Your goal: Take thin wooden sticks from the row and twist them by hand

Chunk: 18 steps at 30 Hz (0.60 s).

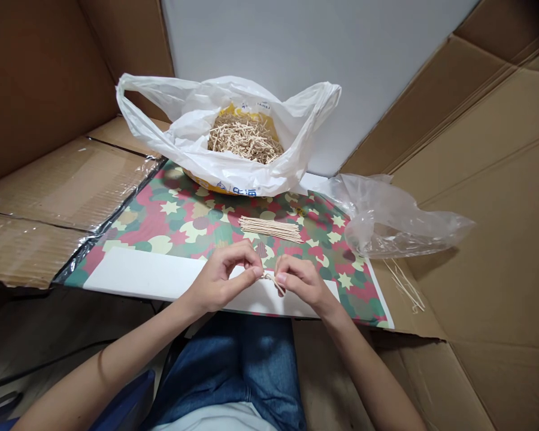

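White shirt (pixel 220 419); left hand (pixel 219 282), right hand (pixel 304 281), both grips pinched on a curled strand (pixel 269 276).
Likely light, bendy, fragile; hold its ends.

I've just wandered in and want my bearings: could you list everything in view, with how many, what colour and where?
Carrier bag: one, white with yellow and blue, back of mat
Short pieces: too many to count, tan, inside it
Sticks: one bundle, beige, mid-mat
Strand: one, pale, between the hands
Clear bag: one, see-through, right
Loose strands: a few, pale, far right
Mat: one, camouflage-patterned, centre
Strip: one, white, near edge
Cardboard: several panels, brown, both sides
Panel: one, pale grey, behind
Jeans: one pair, blue, bottom
Left grip: one, bare, on strand
Right grip: one, bare, on strand
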### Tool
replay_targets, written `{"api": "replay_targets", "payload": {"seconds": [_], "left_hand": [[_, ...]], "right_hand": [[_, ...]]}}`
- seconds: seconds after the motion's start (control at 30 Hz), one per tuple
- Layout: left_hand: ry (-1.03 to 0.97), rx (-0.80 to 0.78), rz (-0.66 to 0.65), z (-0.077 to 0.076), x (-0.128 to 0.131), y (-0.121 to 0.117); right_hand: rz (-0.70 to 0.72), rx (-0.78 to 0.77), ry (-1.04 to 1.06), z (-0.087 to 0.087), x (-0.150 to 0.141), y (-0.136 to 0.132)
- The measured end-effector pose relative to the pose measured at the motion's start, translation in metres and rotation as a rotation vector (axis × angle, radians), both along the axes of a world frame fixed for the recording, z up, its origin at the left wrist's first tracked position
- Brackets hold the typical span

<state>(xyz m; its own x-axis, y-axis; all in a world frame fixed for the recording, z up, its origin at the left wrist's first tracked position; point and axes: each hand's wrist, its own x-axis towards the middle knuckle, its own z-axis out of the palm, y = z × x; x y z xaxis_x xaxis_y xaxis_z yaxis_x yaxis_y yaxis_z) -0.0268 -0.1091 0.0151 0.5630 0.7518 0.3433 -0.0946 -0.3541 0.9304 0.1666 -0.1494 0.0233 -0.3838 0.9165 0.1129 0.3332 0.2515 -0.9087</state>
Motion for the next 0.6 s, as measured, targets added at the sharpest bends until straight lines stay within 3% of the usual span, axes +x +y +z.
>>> {"api": "replay_targets", "payload": {"seconds": [0.17, 0.27, 0.47, 0.6], "left_hand": [[0.109, -0.012, -0.053, -0.001, 0.002, 0.001], [0.106, -0.006, -0.088, -0.001, 0.002, 0.001], [0.114, 0.022, -0.072, 0.002, 0.001, 0.0], [0.087, 0.033, -0.025, 0.002, 0.001, -0.003]], "right_hand": [[-0.029, 0.197, -0.414, 0.016, -0.002, -0.002], [0.033, 0.285, -0.585, 0.019, -0.009, -0.003], [0.137, 0.212, -0.49, 0.012, -0.011, -0.006], [0.165, 0.146, -0.424, 0.017, -0.005, -0.009]]}}
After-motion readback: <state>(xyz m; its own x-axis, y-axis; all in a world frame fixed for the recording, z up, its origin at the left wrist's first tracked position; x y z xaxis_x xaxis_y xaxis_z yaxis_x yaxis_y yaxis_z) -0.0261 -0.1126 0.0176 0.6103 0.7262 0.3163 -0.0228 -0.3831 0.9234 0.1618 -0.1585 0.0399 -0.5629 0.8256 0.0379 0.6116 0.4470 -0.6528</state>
